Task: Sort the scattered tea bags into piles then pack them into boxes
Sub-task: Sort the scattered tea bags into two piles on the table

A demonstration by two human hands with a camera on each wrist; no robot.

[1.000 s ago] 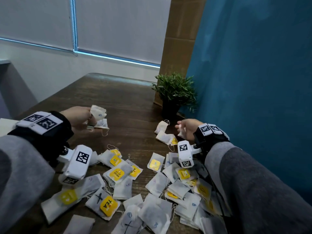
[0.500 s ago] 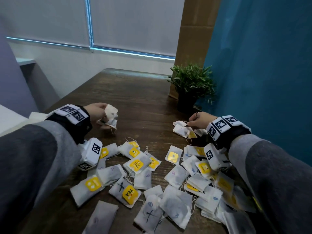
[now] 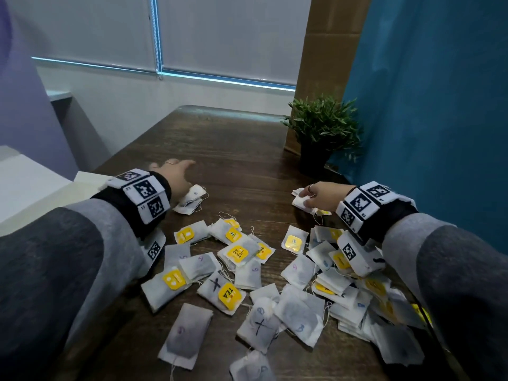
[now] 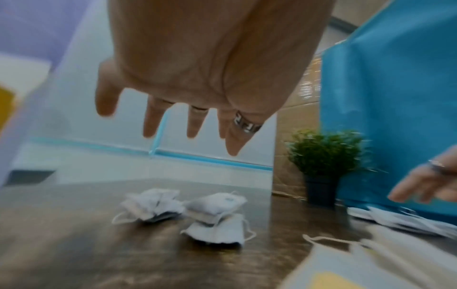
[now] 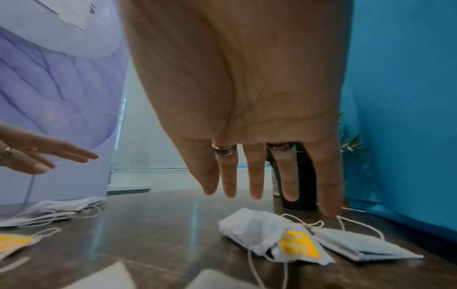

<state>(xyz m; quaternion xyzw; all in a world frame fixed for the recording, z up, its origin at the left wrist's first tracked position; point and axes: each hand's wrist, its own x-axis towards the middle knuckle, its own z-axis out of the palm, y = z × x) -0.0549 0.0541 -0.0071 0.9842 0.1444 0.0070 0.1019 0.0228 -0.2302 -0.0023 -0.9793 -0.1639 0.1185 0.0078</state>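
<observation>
Several white tea bags (image 3: 239,251), some with yellow tags, lie scattered over the near part of the dark wooden table (image 3: 236,149). A small pile of tea bags (image 3: 191,198) lies at the left, just under my left hand (image 3: 176,171), whose fingers are spread and empty (image 4: 173,125) above the pile (image 4: 183,211). At the right, another small pile (image 3: 301,200) lies under my right hand (image 3: 313,195). In the right wrist view that hand's fingers (image 5: 254,181) hang straight over the tea bags (image 5: 277,240), holding nothing.
A small potted plant (image 3: 321,133) stands at the back right, by a blue curtain (image 3: 428,119) and a cardboard panel (image 3: 327,50). A white surface (image 3: 24,182) adjoins the table's left edge.
My left hand has let go of the tea bags it held; they now lie in a pile on the table. My right hand has flattened over the right pile. The view has shifted.
</observation>
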